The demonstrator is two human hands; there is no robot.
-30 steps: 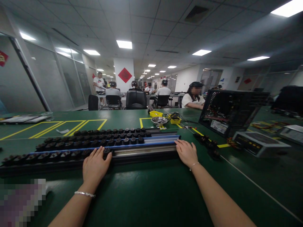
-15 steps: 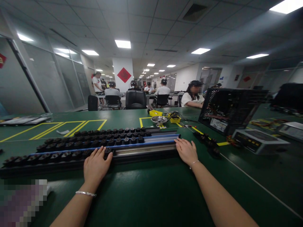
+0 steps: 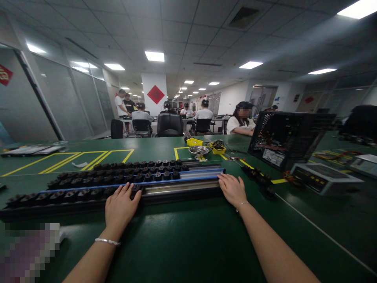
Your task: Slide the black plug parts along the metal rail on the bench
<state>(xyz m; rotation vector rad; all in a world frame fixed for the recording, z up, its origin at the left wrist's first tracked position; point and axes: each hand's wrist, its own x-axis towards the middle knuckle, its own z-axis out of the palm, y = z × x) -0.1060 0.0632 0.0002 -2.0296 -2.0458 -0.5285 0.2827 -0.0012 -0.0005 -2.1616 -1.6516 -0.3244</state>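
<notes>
Long metal rails with blue edges lie side by side, each bearing a row of small black knob-like parts [image 3: 97,192]. My left hand [image 3: 120,206] rests palm down on the front row, fingers stretched over its right end, thumb apart. The end black part [image 3: 136,188] shows between its thumb and forefinger. Right of it, the bare silver stretch of the front rail [image 3: 179,187] is visible. Fingers extended, my right hand [image 3: 233,190] touches the right end of the rails. What lies under the fingertips of both hands is hidden.
Beyond the rails are a metal bowl [image 3: 198,150], yellow bins [image 3: 194,142] and cables. More black parts [image 3: 259,180], an open computer case [image 3: 290,137] and a power supply [image 3: 324,179] stand to the right. A co-worker [image 3: 240,120] sits across the green table [image 3: 188,243].
Both hands keep their places on the rails. The whole view has shifted very slightly.
</notes>
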